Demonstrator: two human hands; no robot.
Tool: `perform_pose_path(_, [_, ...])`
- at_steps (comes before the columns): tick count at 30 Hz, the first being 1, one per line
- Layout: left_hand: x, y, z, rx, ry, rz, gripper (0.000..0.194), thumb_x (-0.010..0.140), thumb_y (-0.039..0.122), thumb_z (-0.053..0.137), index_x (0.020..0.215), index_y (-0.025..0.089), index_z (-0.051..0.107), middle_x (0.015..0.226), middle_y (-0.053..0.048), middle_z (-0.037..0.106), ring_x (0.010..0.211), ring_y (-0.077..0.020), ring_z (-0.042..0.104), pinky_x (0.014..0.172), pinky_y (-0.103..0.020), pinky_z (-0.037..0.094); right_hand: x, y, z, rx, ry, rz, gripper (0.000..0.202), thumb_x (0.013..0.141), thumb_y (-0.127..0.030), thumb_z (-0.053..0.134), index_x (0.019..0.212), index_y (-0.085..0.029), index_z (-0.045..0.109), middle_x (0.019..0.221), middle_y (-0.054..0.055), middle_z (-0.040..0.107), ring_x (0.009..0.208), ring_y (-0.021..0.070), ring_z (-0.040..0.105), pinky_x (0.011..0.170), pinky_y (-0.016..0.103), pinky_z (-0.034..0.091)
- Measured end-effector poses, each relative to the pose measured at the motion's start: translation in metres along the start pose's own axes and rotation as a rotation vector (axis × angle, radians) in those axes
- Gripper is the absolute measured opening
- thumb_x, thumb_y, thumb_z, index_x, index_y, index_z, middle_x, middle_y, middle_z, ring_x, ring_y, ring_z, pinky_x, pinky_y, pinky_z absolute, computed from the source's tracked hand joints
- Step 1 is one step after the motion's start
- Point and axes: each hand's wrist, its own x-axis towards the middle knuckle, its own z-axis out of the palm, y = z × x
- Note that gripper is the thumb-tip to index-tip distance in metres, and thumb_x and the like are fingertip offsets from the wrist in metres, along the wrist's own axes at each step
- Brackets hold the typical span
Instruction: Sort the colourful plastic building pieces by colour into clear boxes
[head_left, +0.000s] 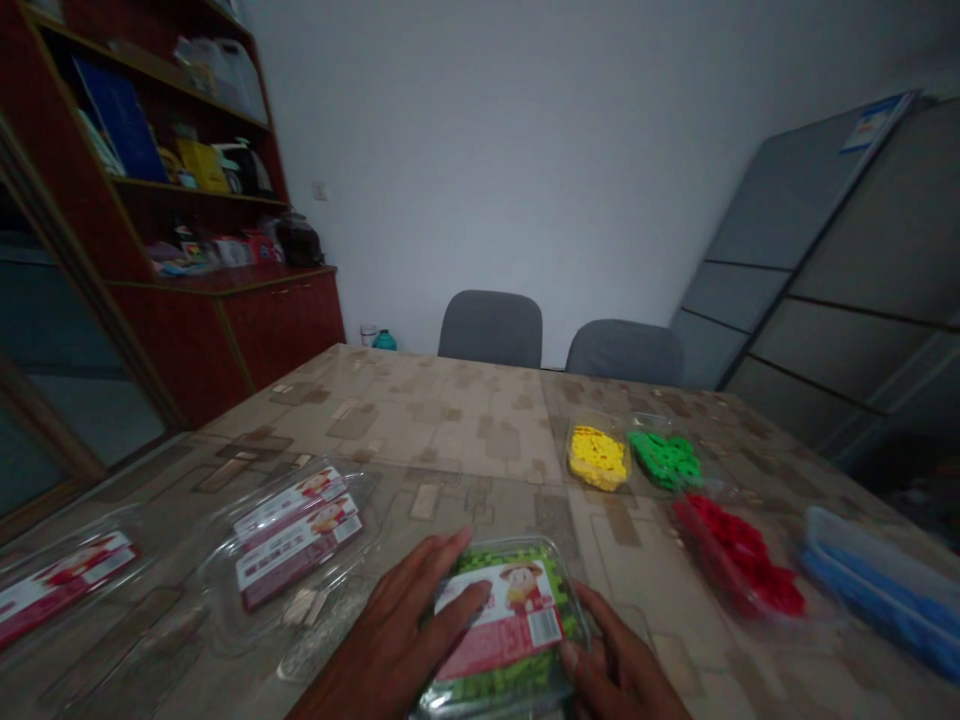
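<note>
A clear plastic box (517, 640) with a red-and-white label across its lid sits on the table before me, light green pieces showing inside. My left hand (397, 630) grips its left side, thumb lying over the label. At the right side of the box, the fingers and thumb of my right hand (615, 660) close on the edge. The lid appears to cover the box; whether it is fully snapped down I cannot tell. Left of my left hand lie labelled clear lids (300, 545) and, closer, an unlabelled clear plastic piece (322, 630).
To the right stand boxes of yellow pieces (598, 458), green pieces (666, 460), red pieces (739, 555) and blue pieces (885, 590). Another labelled lid (67, 580) is at far left. Two grey chairs (491, 328) stand behind the patterned table (420, 400); a red cabinet (285, 320) is beyond.
</note>
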Motion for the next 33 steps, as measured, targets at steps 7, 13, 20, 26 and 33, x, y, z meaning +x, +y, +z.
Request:
perform_pose_path(7, [0.027,0.015,0.021,-0.041,0.086,0.129,0.069,0.088,0.059,0.058,0.145,0.024,0.041,0.161,-0.015,0.023,0.14,-0.0347,0.035,0.104,-0.046,0.046,-0.005,-0.029,-0.049,-0.429,-0.09,-0.103,0.055,0.089,-0.055,0.052,0.127,-0.017,0.063,0.078,0.006,0.074,0.069,0.0216,0.067,0.072,0.031,0.055])
perform_pose_path(13, [0.037,0.035,0.047,-0.093,0.067,0.135,0.062,0.091,0.032,0.063,0.147,0.025,0.038,0.162,-0.016,0.017,0.142,-0.0366,0.032,0.105,-0.051,0.044,-0.013,-0.025,-0.082,-0.904,0.131,-0.242,0.06,0.088,-0.051,0.054,0.136,-0.016,0.059,0.134,0.017,0.062,0.122,0.0325,0.059,0.102,0.042,0.048])
perform_pose_path(20, [0.033,0.037,0.059,-0.156,-0.044,0.128,0.078,0.091,0.029,0.064,0.155,0.019,0.022,0.161,-0.02,0.021,0.142,-0.0357,0.033,0.107,-0.048,0.043,0.006,0.009,-0.076,-1.146,-0.055,-0.589,0.082,0.074,-0.027,0.072,0.149,-0.026,0.041,0.157,0.013,0.035,0.142,0.0368,0.035,0.11,0.053,0.038])
perform_pose_path(26, [0.033,0.031,0.057,-0.222,-0.095,0.138,0.079,0.095,0.03,0.059,0.157,0.017,0.012,0.159,-0.021,0.022,0.141,-0.0345,0.037,0.104,-0.045,0.047,0.022,0.027,-0.071,-1.188,-0.104,-0.685,0.105,0.063,-0.024,0.08,0.154,-0.032,0.028,0.159,0.015,0.03,0.139,0.0439,0.037,0.107,0.061,0.038])
perform_pose_path(33, [0.041,0.023,0.041,-0.434,-0.184,0.133,0.079,0.094,0.053,0.056,0.157,0.028,0.015,0.16,-0.015,0.024,0.139,-0.0335,0.04,0.1,-0.045,0.051,0.006,0.014,-0.063,-1.158,0.054,-0.696,0.077,0.071,-0.01,0.071,0.141,-0.035,0.05,0.144,0.011,0.053,0.127,0.0376,0.051,0.104,0.054,0.043])
